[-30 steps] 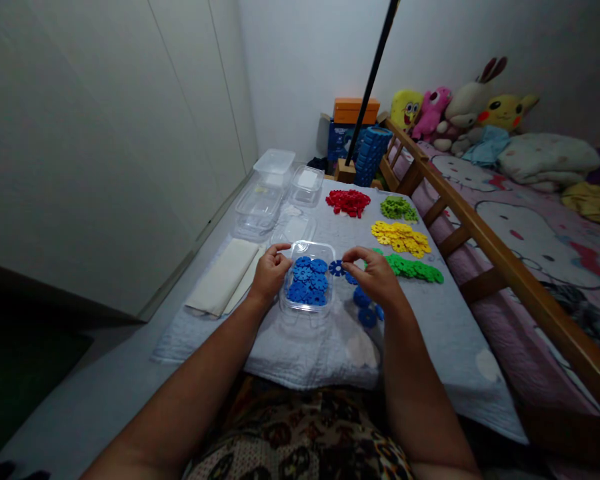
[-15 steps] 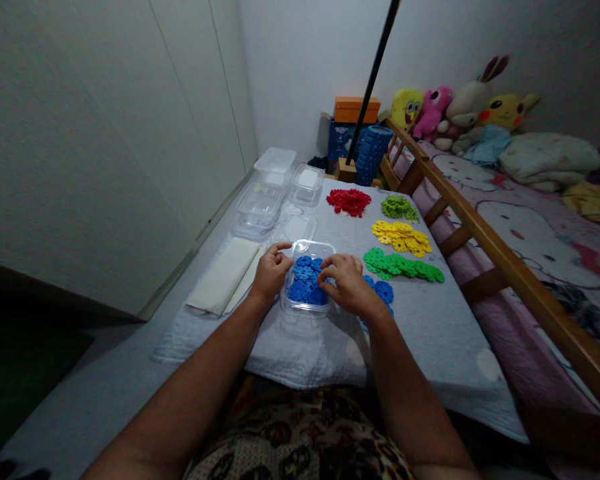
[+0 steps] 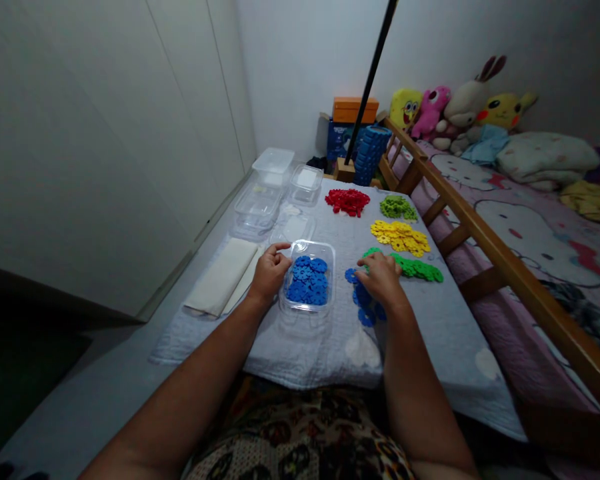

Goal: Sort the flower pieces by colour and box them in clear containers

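A clear plastic container [image 3: 333, 267] stands before me with blue flower-shaped discs [image 3: 307, 281] lying in it. My left hand [image 3: 272, 270] grips its left rim between thumb and fingers. To the right, my right hand [image 3: 381, 273] is over a loose pile of blue discs [image 3: 365, 313] on the cloth, fingers apart and bent down at the pile's far side. No disc shows between those fingers, though part of the pile is hidden under the hand. Just beyond it, a row of green discs [image 3: 420, 269] is partly covered by my fingers.
Yellow discs [image 3: 400, 238], red pieces [image 3: 347, 201] and light green pieces [image 3: 398, 207] lie in piles farther back. Several clear containers [image 3: 258, 203] and a lid [image 3: 294, 229] are at the back left, near folded cream cloth [image 3: 223, 275]. A wooden bed rail [image 3: 473, 230] runs along the right.
My right hand has moved from above the container rightward to the loose blue discs. The left hand stays on the container's rim.
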A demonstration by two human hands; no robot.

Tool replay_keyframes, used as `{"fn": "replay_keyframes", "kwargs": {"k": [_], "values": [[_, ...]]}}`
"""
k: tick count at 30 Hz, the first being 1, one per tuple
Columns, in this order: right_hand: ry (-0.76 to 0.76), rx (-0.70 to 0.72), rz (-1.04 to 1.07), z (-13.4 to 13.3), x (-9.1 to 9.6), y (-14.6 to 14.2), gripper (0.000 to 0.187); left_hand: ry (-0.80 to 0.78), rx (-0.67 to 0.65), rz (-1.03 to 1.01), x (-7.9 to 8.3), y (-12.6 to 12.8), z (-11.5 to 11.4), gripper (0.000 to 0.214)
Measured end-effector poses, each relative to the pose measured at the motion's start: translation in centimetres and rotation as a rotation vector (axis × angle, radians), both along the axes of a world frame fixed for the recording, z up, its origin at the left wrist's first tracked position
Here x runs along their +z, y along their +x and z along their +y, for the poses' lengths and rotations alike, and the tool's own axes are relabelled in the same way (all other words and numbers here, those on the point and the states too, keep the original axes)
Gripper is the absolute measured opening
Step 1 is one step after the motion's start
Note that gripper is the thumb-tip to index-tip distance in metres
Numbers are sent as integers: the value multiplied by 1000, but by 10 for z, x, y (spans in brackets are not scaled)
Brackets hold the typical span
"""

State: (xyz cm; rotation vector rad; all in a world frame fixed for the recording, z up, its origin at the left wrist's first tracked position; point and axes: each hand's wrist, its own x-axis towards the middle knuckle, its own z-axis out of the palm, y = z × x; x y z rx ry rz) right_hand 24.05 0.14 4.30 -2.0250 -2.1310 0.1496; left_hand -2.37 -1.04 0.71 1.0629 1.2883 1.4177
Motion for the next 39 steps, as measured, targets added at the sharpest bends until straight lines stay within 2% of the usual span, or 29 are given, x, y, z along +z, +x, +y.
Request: {"fn": "replay_keyframes", "kwargs": {"k": [6, 11, 16, 19, 23, 31, 39], "values": [[-13, 54, -104, -3, -10, -11, 23, 1, 4, -2, 2, 1, -1, 44], [66, 56, -22, -1, -13, -12, 23, 0, 2, 5, 4, 1, -2, 44], [85, 60, 237, 3, -10, -11, 14, -8, 0, 13, 5, 1, -2, 43], [180, 65, 477, 5, -3, -12, 13, -7, -1, 11, 4, 1, -2, 43], [249, 168, 635, 0, 9, -23, 14, 3, 0, 22, 3, 1, -2, 42], [135, 343, 381, -15, 17, -64, 18, 3, 1, 12, 6, 1, -2, 43], [74, 376, 195, -18, 17, -72, 22, -2, 0, 10, 4, 1, -2, 42]]}}
